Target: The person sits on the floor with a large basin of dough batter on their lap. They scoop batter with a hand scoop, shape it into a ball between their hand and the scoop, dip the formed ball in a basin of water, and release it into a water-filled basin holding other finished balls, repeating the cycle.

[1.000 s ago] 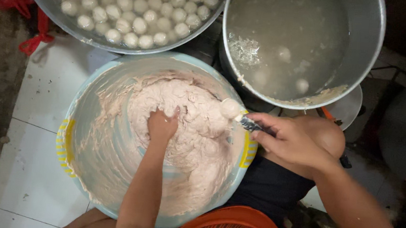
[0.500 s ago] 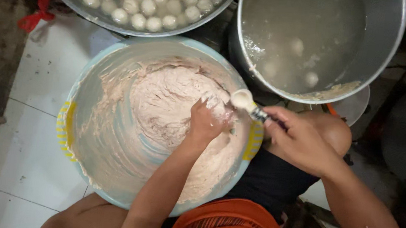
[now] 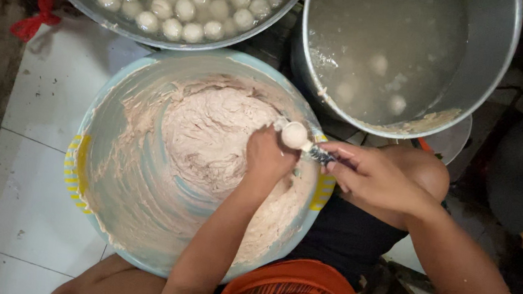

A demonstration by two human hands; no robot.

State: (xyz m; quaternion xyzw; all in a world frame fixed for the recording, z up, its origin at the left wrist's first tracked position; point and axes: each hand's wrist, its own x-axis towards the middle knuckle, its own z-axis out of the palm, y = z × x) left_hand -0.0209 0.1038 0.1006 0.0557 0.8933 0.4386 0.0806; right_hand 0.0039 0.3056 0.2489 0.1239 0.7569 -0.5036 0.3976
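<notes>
Our left hand [image 3: 268, 160] is clenched in the pinkish paste [image 3: 207, 138] inside the pale blue basin [image 3: 125, 82]. Our right hand [image 3: 374, 178] grips a spoon [image 3: 303, 141], its bowl bearing a paste ball beside the left fist. Beyond the basin stands a water-filled pot [image 3: 488, 64].

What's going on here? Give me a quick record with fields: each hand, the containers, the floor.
left hand: pressed into the pinkish paste, fist closed on it
right hand: holds a spoon carrying a pale ball
bowl: light blue, paste smeared up its wall
pot: metal, cloudy water, a few balls in it
basin: metal, many pale balls
floor: white tiles
</notes>
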